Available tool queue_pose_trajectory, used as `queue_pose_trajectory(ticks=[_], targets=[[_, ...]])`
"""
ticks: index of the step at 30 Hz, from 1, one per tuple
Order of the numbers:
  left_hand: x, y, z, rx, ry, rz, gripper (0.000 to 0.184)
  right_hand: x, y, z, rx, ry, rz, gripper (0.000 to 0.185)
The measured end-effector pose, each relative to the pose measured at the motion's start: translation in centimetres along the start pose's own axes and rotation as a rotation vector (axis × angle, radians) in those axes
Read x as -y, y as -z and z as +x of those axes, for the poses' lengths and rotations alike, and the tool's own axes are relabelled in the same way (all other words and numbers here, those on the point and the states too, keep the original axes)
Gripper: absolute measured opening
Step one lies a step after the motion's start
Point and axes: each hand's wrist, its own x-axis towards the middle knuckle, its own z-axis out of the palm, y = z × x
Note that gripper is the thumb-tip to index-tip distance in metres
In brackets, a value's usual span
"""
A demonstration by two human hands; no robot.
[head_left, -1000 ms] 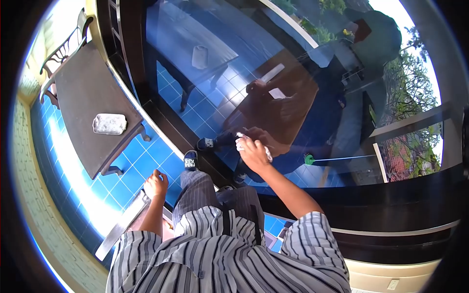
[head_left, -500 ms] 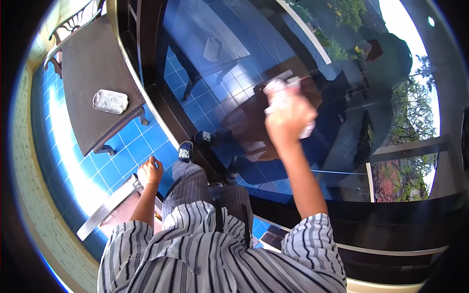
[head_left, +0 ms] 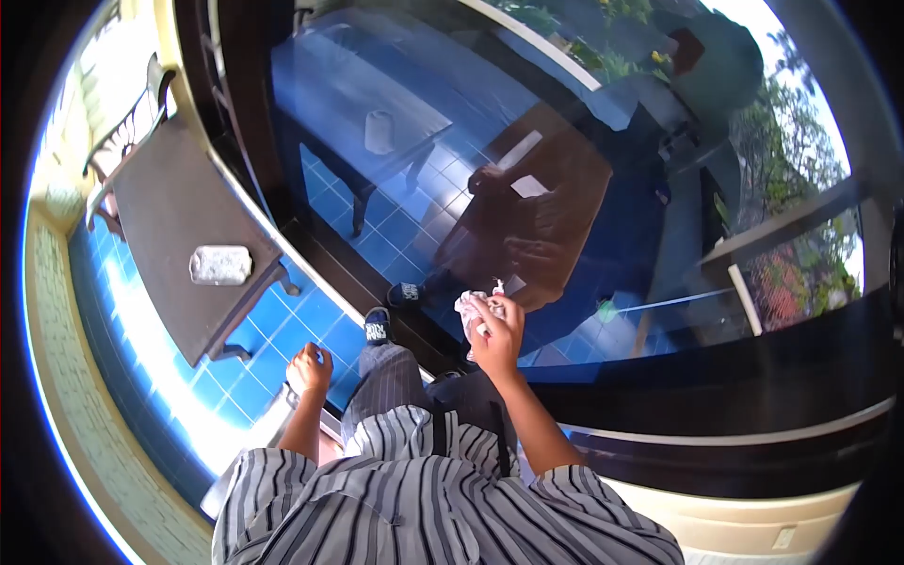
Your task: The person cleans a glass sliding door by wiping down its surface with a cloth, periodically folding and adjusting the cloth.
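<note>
A crumpled white-and-pink cloth [head_left: 478, 309] is bunched in my right hand [head_left: 499, 331], whose fingers are wrapped round it. Behind that hand rises a large dark glass pane [head_left: 565, 235], which reflects a table and my body; I cannot tell whether the cloth touches the glass. My left hand [head_left: 309, 369] hangs low on the left above the blue tiles, its fingers curled, and whether anything is in them is too small to tell.
A dark wooden table [head_left: 179, 207] stands at the left with a white tray [head_left: 220, 266] on it and a chair [head_left: 141, 132] behind. Below my left hand is a pale-edged piece of furniture [head_left: 275, 419]. A dark frame [head_left: 320, 264] borders the glass.
My right hand swept up and right across the pane with the cloth, then came back down and left, closer to my body. My left hand stays low, with its fingers curled.
</note>
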Motion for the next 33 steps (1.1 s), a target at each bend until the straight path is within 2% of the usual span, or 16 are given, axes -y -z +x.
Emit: queue_pose_trajectory(ticks=[1,3,5,8,10,12,13,14,16,18,20,23,25,28,30,33], targets=[[-0.6,1.2,0.3,0.058,-0.017,-0.122,0.010,0.8,-0.1,-0.2,-0.089,-0.093,0.062,0.038],[-2.6,2.8,0.4,0.140,-0.184,-0.115,0.036,1.9,-0.9,-0.3,-0.229,-0.278,0.230,0.034],[-11.3,8.6,-0.5,0.288,-0.210,-0.611,0.060,3.0,-1.9,-0.7,-0.323,-0.466,0.443,0.030],[-20.7,11.4,-2.9,0.527,-0.533,-1.185,0.078,4.2,-3.1,-1.9,-0.223,-0.793,0.837,0.031],[-25.5,11.3,-4.8,0.537,-0.485,-1.428,0.081,6.0,-2.6,-2.1,-0.124,-0.835,1.134,0.039],[-26.6,11.2,-4.5,0.415,-0.643,-1.069,0.078,5.0,-0.6,-2.4,-0.114,-0.949,1.582,0.060],[-28.0,10.2,-4.8,0.476,-0.459,-1.281,0.073,4.3,0.6,-2.2,0.015,-0.837,1.553,0.078],[-29.2,9.0,-5.2,0.538,-0.259,-1.479,0.070,4.3,2.6,-2.1,0.092,-0.760,1.583,0.081],[-30.9,8.6,-4.2,0.242,-0.566,-1.217,0.057,3.1,5.3,-2.3,0.129,-0.508,1.068,0.065],[-33.3,6.7,-3.4,0.301,-0.525,-1.416,0.050,2.7,9.1,-3.2,0.055,-0.280,0.395,0.060],[-36.5,8.4,-0.9,0.006,-0.592,-1.207,0.047,5.3,15.9,-2.6,-0.101,-0.294,-0.011,0.055],[-40.1,10.9,3.7,-0.229,-0.593,-1.054,0.058,5.6,24.6,-6.2,-0.465,-0.214,-0.681,0.033],[-42.4,13.5,6.1,-0.416,-0.589,-0.996,0.063,3.8,29.8,-9.8,-0.768,-0.208,-0.987,0.045],[-45.6,18.0,8.5,-0.629,-0.617,-0.885,0.061,3.1,33.5,-10.6,-0.951,-0.450,-1.025,0.070],[-47.1,20.4,8.3,-0.701,-0.653,-0.916,0.058,1.7,33.8,-11.5,-0.926,-0.505,-0.549,0.095],[-46.4,15.7,8.5,-0.678,-0.685,-0.903,0.059,-1.5,31.8,-12.4,-0.938,-0.585,-0.422,0.103]])
